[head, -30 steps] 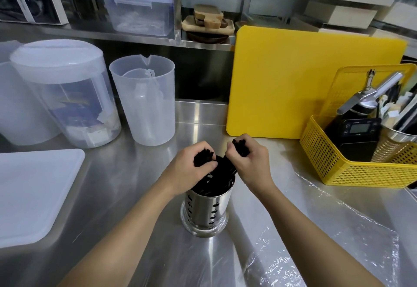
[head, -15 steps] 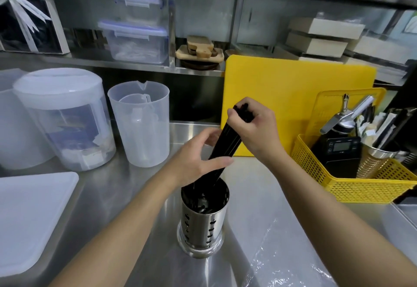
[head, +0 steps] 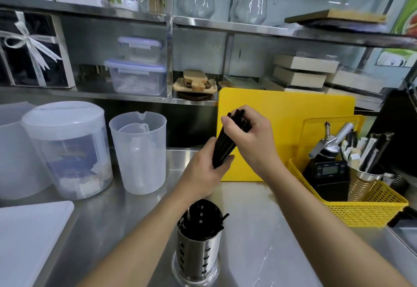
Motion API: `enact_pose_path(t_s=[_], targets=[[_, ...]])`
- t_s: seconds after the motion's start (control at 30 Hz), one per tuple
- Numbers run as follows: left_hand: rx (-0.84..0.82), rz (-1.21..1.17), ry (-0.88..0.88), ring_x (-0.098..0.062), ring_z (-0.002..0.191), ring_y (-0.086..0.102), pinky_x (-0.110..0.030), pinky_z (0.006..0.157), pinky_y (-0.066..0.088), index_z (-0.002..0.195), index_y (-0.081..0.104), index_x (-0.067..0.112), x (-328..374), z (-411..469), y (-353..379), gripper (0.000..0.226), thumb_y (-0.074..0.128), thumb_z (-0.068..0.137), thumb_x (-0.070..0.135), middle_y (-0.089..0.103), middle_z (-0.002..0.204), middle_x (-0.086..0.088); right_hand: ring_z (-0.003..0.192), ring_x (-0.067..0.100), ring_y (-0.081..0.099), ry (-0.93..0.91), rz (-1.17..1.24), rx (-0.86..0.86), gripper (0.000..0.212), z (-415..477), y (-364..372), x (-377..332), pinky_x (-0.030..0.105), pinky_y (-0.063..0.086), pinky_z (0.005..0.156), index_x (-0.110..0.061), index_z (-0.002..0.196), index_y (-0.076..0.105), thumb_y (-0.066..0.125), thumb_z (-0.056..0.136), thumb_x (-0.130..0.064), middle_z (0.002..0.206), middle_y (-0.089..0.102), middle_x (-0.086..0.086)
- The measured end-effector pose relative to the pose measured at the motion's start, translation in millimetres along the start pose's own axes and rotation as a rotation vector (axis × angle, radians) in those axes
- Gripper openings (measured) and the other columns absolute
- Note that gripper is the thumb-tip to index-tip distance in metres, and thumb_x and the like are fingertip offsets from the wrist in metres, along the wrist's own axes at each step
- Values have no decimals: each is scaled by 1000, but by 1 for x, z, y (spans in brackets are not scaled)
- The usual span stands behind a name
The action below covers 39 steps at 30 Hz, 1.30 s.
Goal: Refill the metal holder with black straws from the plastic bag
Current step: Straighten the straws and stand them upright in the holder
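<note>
Nearest, the metal holder (head: 198,245) stood on the steel counter (head: 259,230), already holding some black straws, not full. Clear plastic (head: 266,264), likely the bag, lay just beside it. Above, left hand (head: 204,169) and right hand (head: 248,137) both clasped a straw bundle (head: 224,145), raised clear. Bundle not yet seated.

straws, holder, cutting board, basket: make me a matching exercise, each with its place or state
1 straw bundle
2 metal holder
3 cutting board
4 yellow basket

a stands upright against the back wall
b stands on the counter below the hands
c holds a timer and tools
d gripped in both hands

Pairs: 1-d, 2-b, 3-a, 4-c
</note>
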State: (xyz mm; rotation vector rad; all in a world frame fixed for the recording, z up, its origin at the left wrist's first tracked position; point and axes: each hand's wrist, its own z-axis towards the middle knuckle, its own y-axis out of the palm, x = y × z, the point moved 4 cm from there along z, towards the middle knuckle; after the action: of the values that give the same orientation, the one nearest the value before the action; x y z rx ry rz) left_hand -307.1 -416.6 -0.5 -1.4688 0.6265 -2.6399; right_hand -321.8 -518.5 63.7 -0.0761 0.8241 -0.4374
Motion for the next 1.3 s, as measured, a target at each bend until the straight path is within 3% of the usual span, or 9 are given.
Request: enact_pose_path(t_s=[0.13, 0.2, 0.27, 0.37, 0.5, 0.63, 0.93, 1.13, 1.3], targets=[[27, 17, 13, -28, 65, 56, -45, 59, 44, 104, 50, 9, 9, 7, -8, 28, 54, 85, 30, 61, 75, -12, 51, 7, 41, 117, 250, -66, 17, -3, -1, 1, 16, 34, 45, -13, 81, 56, 68, 76, -24, 60, 44, -1], [41, -183, -52, -17, 45, 43, -34, 46, 35, 100, 51, 17, 12, 9, -12, 16, 57, 87, 25, 49, 56, 3, 46, 1, 41, 174, 323, -131, 9, -9, 3, 4, 11, 33, 44, -15, 85, 60, 68, 81, -17, 59, 44, -2], [6, -379, -139, -12, 40, 34, -28, 41, 29, 100, 49, 18, 18, 6, -12, 11, 55, 90, 19, 38, 53, 0, 46, 0, 45, 216, 307, -144, 7, -16, 7, 7, 9, 34, 45, -9, 85, 63, 65, 83, -16, 59, 51, -6], [-37, -503, -202, -11, 40, 34, -24, 37, 30, 107, 46, 9, 20, -8, -8, 18, 53, 91, 14, 36, 55, -2, 45, 1, 44, 284, 330, -133, 16, -24, 11, 12, 12, 34, 44, -4, 81, 64, 64, 83, -19, 54, 53, -10], [-51, -728, -302, -7, 36, 34, -19, 33, 30, 97, 49, 11, 6, -30, -3, 10, 57, 89, 11, 37, 49, 2, 48, 11, 45, 414, 451, -197, 33, -44, 21, 19, 22, 35, 45, 1, 80, 63, 65, 76, -31, 61, 50, 9], [-94, -991, -405, -7, 36, 35, -15, 31, 30, 81, 46, 8, -4, -52, 5, 39, 75, 71, 32, 44, 60, -3, 39, 10, 40, 549, 545, -230, 25, -65, 27, 34, 21, 27, 43, -8, 66, 59, 65, 72, -32, 44, 48, 2], [-14, -827, -553, -18, 44, 53, -26, 40, 44, 86, 55, 7, -23, -63, 4, 5, 53, 89, 9, 57, 54, -9, 36, 8, 33, 615, 472, -205, 22, -81, 28, 54, 16, 25, 38, -4, 69, 48, 56, 88, -11, 42, 38, -5], [1, -893, -581, -16, 50, 59, -25, 40, 45, 86, 60, 10, -26, -66, 5, 10, 56, 84, 0, 63, 59, -5, 29, 10, 40, 629, 498, -218, 31, -85, 28, 53, 16, 25, 35, -8, 62, 41, 58, 87, -10, 38, 42, -5], [-32, -870, -603, -17, 50, 61, -25, 40, 47, 87, 60, 6, -28, -67, 3, 5, 57, 85, 2, 69, 65, -7, 32, 6, 39, 646, 518, -196, 21, -87, 30, 54, 12, 29, 35, -3, 70, 49, 58, 87, -11, 40, 45, -6]])
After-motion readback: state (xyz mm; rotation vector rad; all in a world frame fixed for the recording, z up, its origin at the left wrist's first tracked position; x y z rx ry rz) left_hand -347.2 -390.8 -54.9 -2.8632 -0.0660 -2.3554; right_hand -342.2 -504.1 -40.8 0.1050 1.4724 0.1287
